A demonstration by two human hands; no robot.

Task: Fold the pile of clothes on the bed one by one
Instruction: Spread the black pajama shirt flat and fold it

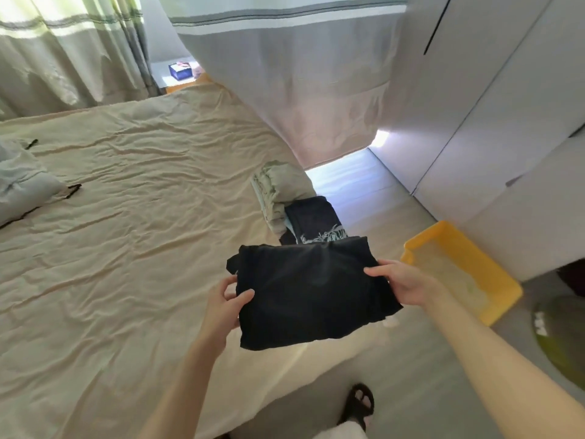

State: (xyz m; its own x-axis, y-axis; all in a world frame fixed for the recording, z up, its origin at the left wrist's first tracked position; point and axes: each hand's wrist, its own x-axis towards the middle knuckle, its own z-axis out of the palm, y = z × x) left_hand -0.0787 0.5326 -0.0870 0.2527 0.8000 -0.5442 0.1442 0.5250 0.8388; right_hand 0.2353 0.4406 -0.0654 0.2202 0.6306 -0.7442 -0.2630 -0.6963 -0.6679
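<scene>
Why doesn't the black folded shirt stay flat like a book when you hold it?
The black garment is probably soft cloth: it sags between the left hand and right hand. It looks light, and might unfold if either grip loosens.

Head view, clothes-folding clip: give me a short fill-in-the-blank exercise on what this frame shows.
1. Both hands hold a folded garment whose colour is ____.
2. The left hand grips the garment's ____ edge, and the right hand grips the opposite one.
3. The tray on the floor by the bed is coloured ____.

Missing words: black; left; yellow
</scene>
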